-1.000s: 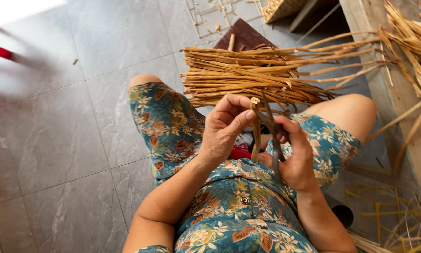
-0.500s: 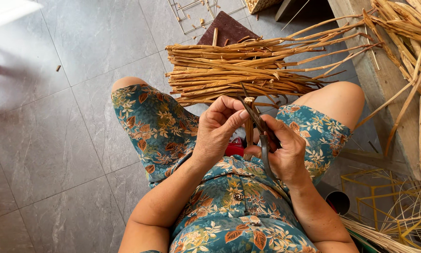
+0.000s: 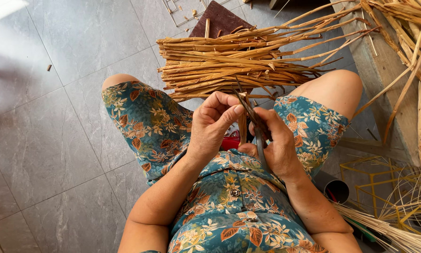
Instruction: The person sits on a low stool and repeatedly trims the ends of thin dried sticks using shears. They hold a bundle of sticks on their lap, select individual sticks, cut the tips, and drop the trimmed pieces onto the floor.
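I sit with my knees apart, and both hands meet over my lap. My left hand (image 3: 212, 125) pinches the upper end of a short tan stalk (image 3: 242, 129) that stands upright between the hands. Beside it, my right hand (image 3: 275, 145) grips a thin dark blade (image 3: 249, 107), which lies against the top of the stalk. The grey handle of the blade runs down past the palm. A thick bundle of tan stalks (image 3: 229, 63) lies across the floor just beyond my knees.
A brown board (image 3: 219, 18) lies behind the bundle. At the right stands a wooden bench (image 3: 383, 79) with loose long stalks (image 3: 419, 61) over it. Yellow wire frames (image 3: 376, 187) and a dark tube (image 3: 337, 189) are by my right thigh. Something red (image 3: 229, 141) sits between my thighs.
Both hands stay together on the stalk and blade. My left fingers have slid up toward the stalk's tip, and the view has shifted a little.
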A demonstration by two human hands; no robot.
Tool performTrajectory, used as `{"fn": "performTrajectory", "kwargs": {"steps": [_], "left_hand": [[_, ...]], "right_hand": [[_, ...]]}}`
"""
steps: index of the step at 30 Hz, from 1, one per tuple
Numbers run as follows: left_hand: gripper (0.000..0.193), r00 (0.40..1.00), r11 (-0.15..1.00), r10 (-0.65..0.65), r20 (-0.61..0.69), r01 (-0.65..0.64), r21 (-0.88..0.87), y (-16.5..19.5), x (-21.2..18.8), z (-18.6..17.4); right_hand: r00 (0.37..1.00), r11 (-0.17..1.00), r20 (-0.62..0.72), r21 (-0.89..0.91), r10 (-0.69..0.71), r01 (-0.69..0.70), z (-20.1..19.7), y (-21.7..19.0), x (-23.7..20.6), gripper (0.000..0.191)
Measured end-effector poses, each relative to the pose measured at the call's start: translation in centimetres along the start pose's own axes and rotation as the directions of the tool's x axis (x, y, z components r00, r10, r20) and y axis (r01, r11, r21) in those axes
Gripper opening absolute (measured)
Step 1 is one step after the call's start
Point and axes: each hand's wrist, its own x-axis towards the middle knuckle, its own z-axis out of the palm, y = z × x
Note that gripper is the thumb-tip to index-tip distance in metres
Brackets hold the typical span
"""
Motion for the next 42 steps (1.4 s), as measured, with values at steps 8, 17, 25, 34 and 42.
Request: {"fn": "performTrajectory", "kwargs": {"steps": [8, 17, 25, 34, 42], "left_hand": [[0.010, 0.996, 0.995, -0.082, 0.041, 0.079, 0.056, 0.0, 0.3, 0.5], [0.011, 0.993, 0.935, 0.105, 0.051, -0.081, -0.344, 3.0, -1.5, 0.7], [0.019, 0.939, 0.924, 0.343, -0.037, -0.344, -0.165, 7.7, -2.6, -2.0], [0.053, 0.898, -0.184, 0.307, 0.316, -0.270, 0.945, 1.1, 3.4, -3.6], [0.044, 0.927, 0.857, -0.371, 0.052, 0.321, 0.404, -5.9, 4.7, 0.8]], "right_hand": [[0.982, 0.979, -0.029, 0.091, 0.187, -0.183, 0.1, 2.5, -1.1, 0.064], [0.998, 0.985, 0.004, 0.161, 0.064, -0.064, 2.1, 5.4, -0.9, 0.061], [0.964, 0.928, -0.226, -0.370, -0.138, 0.046, -2.3, 6.9, -1.0, 0.055], [0.828, 0.808, -0.039, -0.248, -0.559, 0.534, -2.8, 3.2, -2.3, 0.046], [0.869, 0.894, 0.254, -0.035, -0.424, 0.446, -1.9, 3.4, -3.5, 0.047]]}}
